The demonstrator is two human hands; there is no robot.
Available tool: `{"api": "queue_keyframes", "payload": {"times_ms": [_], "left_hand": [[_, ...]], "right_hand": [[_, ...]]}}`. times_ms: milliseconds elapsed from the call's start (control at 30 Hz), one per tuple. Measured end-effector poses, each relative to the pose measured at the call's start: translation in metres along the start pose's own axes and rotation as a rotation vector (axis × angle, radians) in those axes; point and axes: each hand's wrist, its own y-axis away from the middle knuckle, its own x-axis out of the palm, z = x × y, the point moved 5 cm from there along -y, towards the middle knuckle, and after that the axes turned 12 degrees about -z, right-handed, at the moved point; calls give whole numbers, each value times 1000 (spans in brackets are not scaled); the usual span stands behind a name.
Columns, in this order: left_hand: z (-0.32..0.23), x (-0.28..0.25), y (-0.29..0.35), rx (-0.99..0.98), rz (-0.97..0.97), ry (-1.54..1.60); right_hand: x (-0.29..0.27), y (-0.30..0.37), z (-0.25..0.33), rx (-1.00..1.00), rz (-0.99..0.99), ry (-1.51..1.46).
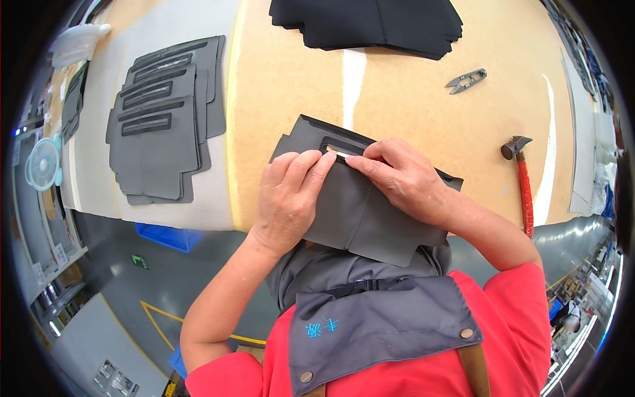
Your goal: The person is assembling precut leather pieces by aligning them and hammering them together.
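A dark grey cut panel (340,205) lies at the table's near edge, its lower part hanging over toward my lap. Near its far edge is a narrow slot (340,155) with a black border, and something pale shows through the opening. My left hand (288,192) pinches the slot's edge at its left end, fingers bent and pressed together. At the slot's right end my right hand (409,182) pinches the same edge between thumb and fingers. The fingertips cover part of the border.
Slotted grey panels (155,155) are stacked at the left, and black pieces (370,23) are piled at the far side. Thread snips (467,81) and a red-handled hammer (524,185) lie to the right. A small fan (43,163) stands at the far left, and a blue bin (169,236) is below the table.
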Motion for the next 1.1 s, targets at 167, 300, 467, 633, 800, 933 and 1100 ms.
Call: {"api": "queue_keyframes", "payload": {"times_ms": [167, 300, 467, 633, 800, 933, 1100], "left_hand": [[2, -1, 3, 107, -13, -43], [-7, -1, 1, 172, 66, -70], [-8, -3, 2, 164, 90, -68], [-16, -2, -2, 165, 133, -65], [-21, -5, 1, 170, 123, -61], [-27, -2, 0, 167, 170, -103], [-33, 3, 3, 157, 189, -99]], "right_hand": [[1, 1, 4, -59, -2, 58], [-1, 4, 4, -30, -25, 50], [-6, 8, 6, -57, 4, 59], [-7, 12, 1, 83, -71, -15], [-13, 15, 6, 6, -5, 46], [-14, 14, 10, -46, -26, 126], [-17, 25, 0, 146, -104, -16]]}}
